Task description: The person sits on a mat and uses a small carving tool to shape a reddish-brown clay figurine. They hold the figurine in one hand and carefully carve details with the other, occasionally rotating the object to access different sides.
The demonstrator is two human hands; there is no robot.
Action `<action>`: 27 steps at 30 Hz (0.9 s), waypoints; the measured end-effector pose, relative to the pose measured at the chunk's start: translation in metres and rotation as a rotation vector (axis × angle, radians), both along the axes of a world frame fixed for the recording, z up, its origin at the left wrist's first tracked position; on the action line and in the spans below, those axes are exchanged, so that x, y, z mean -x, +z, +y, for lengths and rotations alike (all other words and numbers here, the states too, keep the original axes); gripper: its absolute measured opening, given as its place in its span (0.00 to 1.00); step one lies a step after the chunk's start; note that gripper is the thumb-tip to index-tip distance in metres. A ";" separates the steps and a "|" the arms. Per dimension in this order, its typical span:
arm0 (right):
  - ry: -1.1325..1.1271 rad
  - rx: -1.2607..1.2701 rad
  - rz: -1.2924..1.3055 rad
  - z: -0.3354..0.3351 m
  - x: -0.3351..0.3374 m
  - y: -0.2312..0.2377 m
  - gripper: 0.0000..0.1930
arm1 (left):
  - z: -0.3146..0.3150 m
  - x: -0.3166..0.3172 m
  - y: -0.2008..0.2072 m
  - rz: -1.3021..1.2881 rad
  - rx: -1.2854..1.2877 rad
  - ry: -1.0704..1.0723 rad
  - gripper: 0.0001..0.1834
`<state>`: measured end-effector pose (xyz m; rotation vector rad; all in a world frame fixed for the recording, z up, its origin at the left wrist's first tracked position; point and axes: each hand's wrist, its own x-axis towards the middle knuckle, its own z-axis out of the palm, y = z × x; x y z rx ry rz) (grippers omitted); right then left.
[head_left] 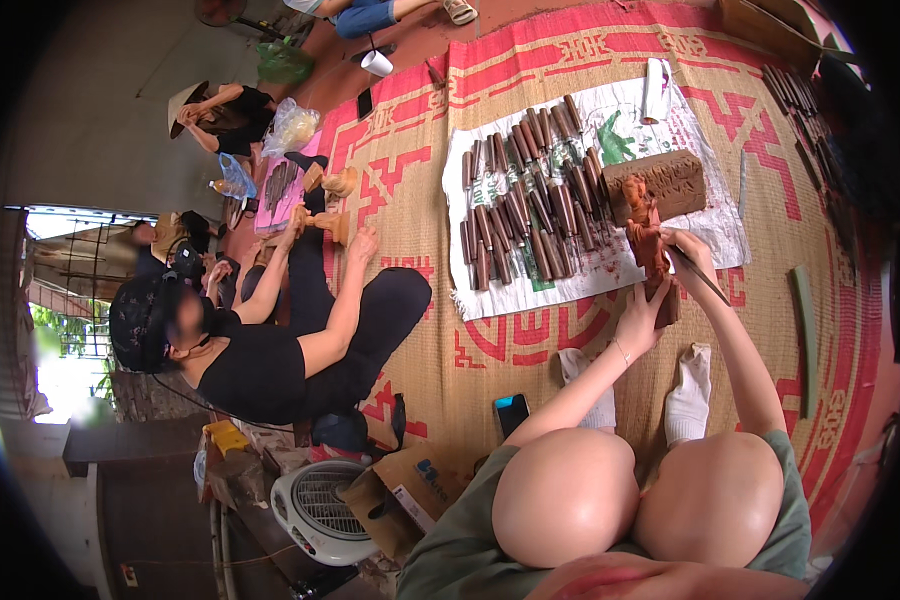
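A reddish-brown carved wooden figure (648,245) leans with its head end against a rough wooden block (685,180). My left hand (638,322) is closed around the lower part of the figure, by its base. My right hand (692,252) is closed on a slim dark carving chisel (705,277), held against the figure's side; its tip is too small to make out. Left of the block, many wood-handled carving chisels (550,200) lie in rows on a white printed sack (595,298).
A patterned red and straw mat (450,385) spreads beneath everything. To the left a co-worker (260,350) sits holding a pale wooden carving (328,226). A phone (511,412), a fan (320,510) and a cardboard box (400,500) are near me. A green strip (803,340) lies right.
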<state>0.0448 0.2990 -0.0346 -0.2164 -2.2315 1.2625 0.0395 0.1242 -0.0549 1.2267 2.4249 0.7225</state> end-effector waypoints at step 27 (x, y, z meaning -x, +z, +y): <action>0.059 0.032 -0.179 -0.009 -0.025 0.017 0.07 | -0.021 0.023 -0.002 -0.062 -0.079 -0.047 0.53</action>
